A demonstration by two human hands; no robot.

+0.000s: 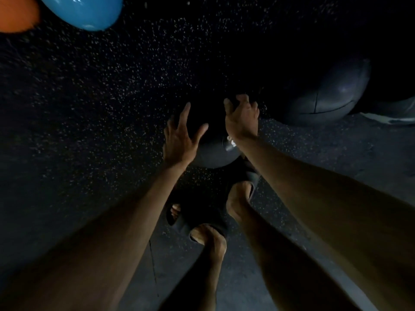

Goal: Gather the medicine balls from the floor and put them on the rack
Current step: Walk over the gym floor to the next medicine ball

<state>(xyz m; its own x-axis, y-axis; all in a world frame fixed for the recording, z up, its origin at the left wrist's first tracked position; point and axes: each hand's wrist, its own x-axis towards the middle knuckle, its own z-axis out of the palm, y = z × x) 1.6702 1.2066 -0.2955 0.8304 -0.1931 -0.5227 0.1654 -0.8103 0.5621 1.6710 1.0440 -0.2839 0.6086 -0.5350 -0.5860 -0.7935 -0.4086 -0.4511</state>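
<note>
Head view: black medicine ball (211, 153) on the floor (89, 108), just ahead of the feet, between both hands. Left hand (180, 138) splayed loose at its left flank, contact unclear. Right hand (242, 118) curls over its top right and looks better seated.

Both arms extended, L hand (179, 140) fingers (184, 113) spread, R hand (242, 120) fingers (243, 99) curled

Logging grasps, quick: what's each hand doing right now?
Left hand: open, fingers spread beside the dark ball.
Right hand: fingers curled over the dark ball.
</note>
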